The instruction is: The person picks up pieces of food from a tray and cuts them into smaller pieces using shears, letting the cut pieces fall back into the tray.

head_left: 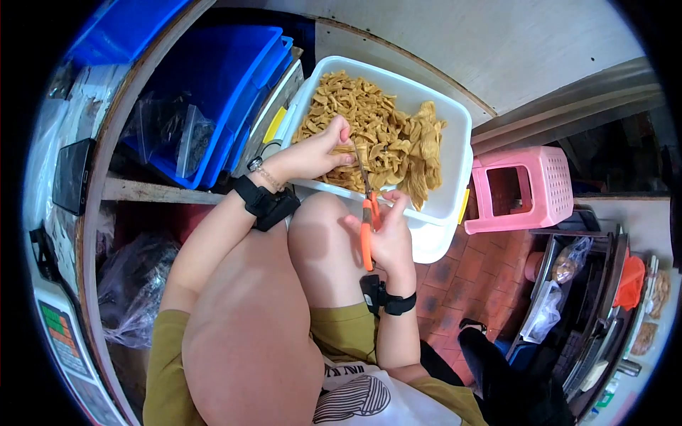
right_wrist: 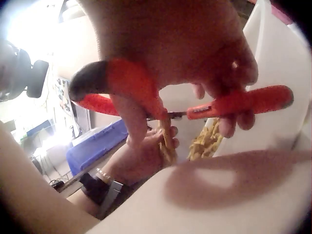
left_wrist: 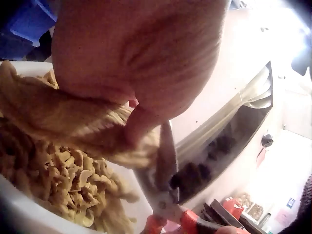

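Note:
My left hand [head_left: 320, 153] pinches a long, wrinkled tan strip [left_wrist: 73, 119] of food between thumb and fingers, over a white tub [head_left: 459, 167]. In my right hand [head_left: 392, 238] are orange-handled scissors [head_left: 367, 227], their handles spread apart. The blades point away from me and reach the end of the strip, close beside the left fingertips, as the left wrist view shows. Below lie many short, curled tan pieces [head_left: 348, 96] in the tub. Longer uncut-looking strips [head_left: 426, 142] hang together at the tub's right side.
Stacked blue bins [head_left: 241, 92] stand to the left on a shelf. A pink plastic stool [head_left: 554, 188] is to the right on the red tiled floor [head_left: 455, 273]. A bare knee [head_left: 323, 220] is close under the hands. Another person's dark-clothed leg [head_left: 490, 362] shows at lower right.

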`<state>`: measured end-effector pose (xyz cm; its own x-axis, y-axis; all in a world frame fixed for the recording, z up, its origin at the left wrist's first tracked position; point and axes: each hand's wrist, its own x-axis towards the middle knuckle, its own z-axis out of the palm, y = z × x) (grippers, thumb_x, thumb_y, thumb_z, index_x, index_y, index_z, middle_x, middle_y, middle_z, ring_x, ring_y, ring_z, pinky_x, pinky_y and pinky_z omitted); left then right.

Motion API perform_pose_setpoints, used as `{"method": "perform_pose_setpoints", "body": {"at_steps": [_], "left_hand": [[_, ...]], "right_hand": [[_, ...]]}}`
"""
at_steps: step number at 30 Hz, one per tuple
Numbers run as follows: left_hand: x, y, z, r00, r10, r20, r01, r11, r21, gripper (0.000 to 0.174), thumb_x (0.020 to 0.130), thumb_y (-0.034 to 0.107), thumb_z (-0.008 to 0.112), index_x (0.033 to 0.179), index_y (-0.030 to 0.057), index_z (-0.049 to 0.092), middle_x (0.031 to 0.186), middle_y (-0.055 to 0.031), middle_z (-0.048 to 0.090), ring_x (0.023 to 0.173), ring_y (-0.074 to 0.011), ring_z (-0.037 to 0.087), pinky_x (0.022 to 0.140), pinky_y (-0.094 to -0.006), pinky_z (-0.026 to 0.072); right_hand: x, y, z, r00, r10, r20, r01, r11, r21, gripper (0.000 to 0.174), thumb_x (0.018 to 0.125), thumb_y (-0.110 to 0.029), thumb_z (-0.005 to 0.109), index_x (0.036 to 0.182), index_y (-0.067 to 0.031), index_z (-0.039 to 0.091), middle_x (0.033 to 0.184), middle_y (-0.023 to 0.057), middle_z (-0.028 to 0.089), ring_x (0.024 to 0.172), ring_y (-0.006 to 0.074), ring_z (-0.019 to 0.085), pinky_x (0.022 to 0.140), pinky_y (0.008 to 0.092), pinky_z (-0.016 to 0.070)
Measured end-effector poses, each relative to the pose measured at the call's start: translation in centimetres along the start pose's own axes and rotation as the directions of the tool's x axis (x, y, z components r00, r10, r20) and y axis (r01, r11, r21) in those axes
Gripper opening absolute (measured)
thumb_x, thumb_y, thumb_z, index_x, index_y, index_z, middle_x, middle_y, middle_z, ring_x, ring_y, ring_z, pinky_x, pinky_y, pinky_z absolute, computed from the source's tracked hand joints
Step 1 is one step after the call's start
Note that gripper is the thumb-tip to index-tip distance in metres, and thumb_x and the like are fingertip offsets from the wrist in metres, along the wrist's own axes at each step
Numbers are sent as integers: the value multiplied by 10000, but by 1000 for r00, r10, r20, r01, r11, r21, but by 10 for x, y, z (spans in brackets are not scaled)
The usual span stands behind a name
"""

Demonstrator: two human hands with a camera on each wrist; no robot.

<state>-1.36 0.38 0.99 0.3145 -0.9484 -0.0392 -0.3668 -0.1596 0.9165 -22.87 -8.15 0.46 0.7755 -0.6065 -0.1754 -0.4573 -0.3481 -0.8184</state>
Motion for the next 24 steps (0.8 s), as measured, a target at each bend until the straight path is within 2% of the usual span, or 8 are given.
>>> {"method": "perform_pose_setpoints", "body": {"at_steps": [4,6,8,13,15,17,22,24], "left_hand": [[5,-15,4,999,19,-35,-19,1000,-2,301,925,126,603,1041,70,331,921,-27,465,905,-103,452,817,-267,412],[6,-16,4,999,0,-38,-2,999,-42,300,931,125,595,1062,67,332,901,-17,501,873,-91,463,789,-251,417],[5,-11,3,991,-126,34,130,957,-259,293,946,159,586,1121,36,386,851,11,547,811,-64,478,727,-227,426],[8,-18,0,979,-202,35,204,941,-269,278,955,254,578,1070,4,545,837,18,560,775,-53,469,698,-228,424],[9,-18,-2,980,-196,30,196,931,-307,304,951,299,579,1009,1,606,830,7,571,768,-63,463,710,-242,422],[11,-23,-1,988,-154,1,149,949,-278,277,965,257,563,1060,-1,590,889,42,574,791,-40,488,701,-213,433],[11,-22,2,994,-99,-37,84,956,-282,284,958,246,572,1088,-7,590,921,18,601,853,-55,510,766,-234,444],[9,-15,0,995,-84,-57,64,955,-289,282,954,241,577,1097,-1,597,933,8,613,877,-58,517,789,-241,446]], "right_hand": [[1,-1,-1,997,64,31,-65,997,31,779,692,-442,819,1120,-30,314,698,79,611,611,244,591,630,345,475],[1,2,0,999,34,8,-35,987,159,728,694,-389,835,1057,-46,306,643,76,582,549,208,547,577,321,460],[1,2,-1,1000,14,-4,-13,987,160,711,694,-368,840,1030,-54,298,620,73,564,529,193,519,555,311,450],[1,4,-1,1000,1,-14,1,980,197,690,692,-342,849,987,-62,292,580,61,528,503,172,468,519,302,432],[1,1,-1,997,63,-41,-57,989,136,695,674,-357,859,974,-63,305,590,57,522,505,165,455,513,301,428],[1,3,0,996,57,-62,-50,993,109,696,662,-361,865,966,-64,313,596,61,522,507,173,462,510,304,428],[-2,-5,-7,992,7,-129,-6,1000,2,701,646,-409,860,958,-64,336,622,80,533,524,223,524,518,335,446],[-4,-14,-13,995,46,-87,-64,975,-213,700,661,-455,831,972,-58,346,631,90,546,562,275,579,555,369,471]]}}
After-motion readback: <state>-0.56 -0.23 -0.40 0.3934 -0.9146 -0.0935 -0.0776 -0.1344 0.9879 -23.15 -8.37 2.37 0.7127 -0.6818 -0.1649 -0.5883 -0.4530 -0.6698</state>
